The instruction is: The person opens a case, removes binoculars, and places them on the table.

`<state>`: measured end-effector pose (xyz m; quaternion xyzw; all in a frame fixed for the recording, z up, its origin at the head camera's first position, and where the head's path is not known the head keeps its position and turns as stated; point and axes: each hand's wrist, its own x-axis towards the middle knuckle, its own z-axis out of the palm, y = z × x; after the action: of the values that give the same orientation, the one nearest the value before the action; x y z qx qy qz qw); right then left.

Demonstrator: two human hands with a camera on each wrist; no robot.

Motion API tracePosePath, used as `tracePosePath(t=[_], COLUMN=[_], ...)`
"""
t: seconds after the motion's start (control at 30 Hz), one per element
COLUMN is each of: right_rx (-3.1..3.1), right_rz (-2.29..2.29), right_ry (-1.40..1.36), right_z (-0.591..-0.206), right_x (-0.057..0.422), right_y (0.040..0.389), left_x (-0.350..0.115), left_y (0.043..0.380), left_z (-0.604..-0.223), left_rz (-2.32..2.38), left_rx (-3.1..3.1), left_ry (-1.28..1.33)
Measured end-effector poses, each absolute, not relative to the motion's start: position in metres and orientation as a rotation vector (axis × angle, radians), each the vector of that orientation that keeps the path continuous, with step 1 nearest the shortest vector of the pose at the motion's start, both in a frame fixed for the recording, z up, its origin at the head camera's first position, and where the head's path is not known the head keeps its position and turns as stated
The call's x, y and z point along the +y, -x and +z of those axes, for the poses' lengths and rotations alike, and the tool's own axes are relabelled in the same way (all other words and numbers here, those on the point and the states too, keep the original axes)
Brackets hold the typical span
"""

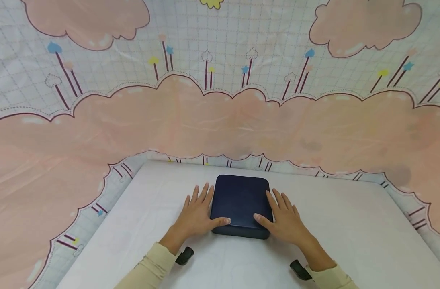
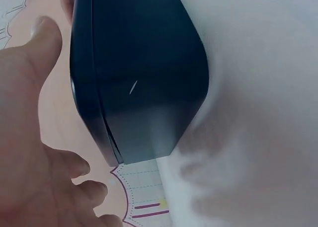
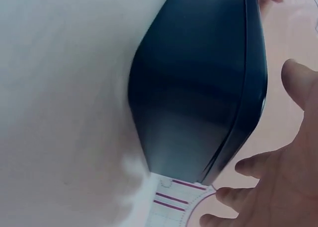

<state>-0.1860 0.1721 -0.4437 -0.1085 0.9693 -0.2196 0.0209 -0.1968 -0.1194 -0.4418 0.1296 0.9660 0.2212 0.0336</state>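
Note:
A dark navy box [image 1: 240,202] with rounded corners lies flat on the white table. Its lid is down, and both wrist views show the seam between lid and base, with a thin dark gap towards one end. At the box's left side is my left hand [image 1: 195,214], fingers extended forward and thumb over the near left corner. My right hand [image 1: 287,220] mirrors it on the right side, its thumb over the near right corner. Whether the thumbs touch the lid cannot be told. A small pale scratch marks the box wall [image 2: 144,73] in the left wrist view.
White cloth covers the table [image 1: 350,216] around the box. Behind it and along both sides hangs a patterned curtain [image 1: 220,120] with pink clouds. Black straps with small devices [image 1: 185,256] sit at the wrists, by beige sleeves.

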Motion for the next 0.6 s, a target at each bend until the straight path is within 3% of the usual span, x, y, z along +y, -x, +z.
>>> tracePosePath(t=[0.6], right_rx=[2.764], right_rz=[-1.048], right_ry=[0.351], right_z=[-0.459], right_x=[0.181], right_y=[0.187], left_x=[-0.121], left_y=[0.204], left_z=[-0.455], left_rz=[0.989], left_rx=[2.777], left_ry=[-0.407])
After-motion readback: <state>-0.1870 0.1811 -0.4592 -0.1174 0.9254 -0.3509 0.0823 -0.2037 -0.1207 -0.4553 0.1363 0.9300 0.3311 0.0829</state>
